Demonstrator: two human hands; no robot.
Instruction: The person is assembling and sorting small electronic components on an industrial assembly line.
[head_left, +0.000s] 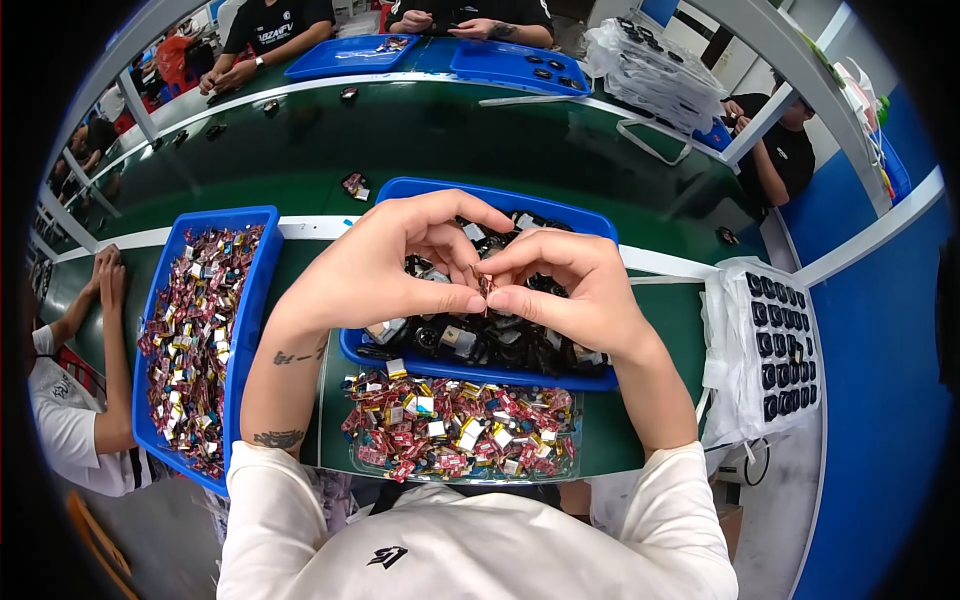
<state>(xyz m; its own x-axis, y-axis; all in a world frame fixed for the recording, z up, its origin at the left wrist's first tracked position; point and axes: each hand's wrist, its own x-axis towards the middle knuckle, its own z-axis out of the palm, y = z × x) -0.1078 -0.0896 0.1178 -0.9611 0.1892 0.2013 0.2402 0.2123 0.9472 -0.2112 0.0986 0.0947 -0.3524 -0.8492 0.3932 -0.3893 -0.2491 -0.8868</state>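
Head view: the bare left hand (405, 258) and bare right hand (572, 272) are closed at the fingertips, pinching a small, thin reddish-brown part (486, 286) between them, neither clearly nearer; its long axis seems to run near to far, above the blue rectangular plastic tray (560, 381) and beyond the red, white and yellow pieces (460, 432) on the green bench (612, 440)

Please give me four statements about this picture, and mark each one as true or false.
1. The left hand and right hand meet at a small part. True.
2. The tray beneath the hands is red. False: that tray is blue.
3. At the right, black pieces stand in rows. True.
4. The tray left of the left forearm is empty. False: this left tray holds many red, white and yellow parts.
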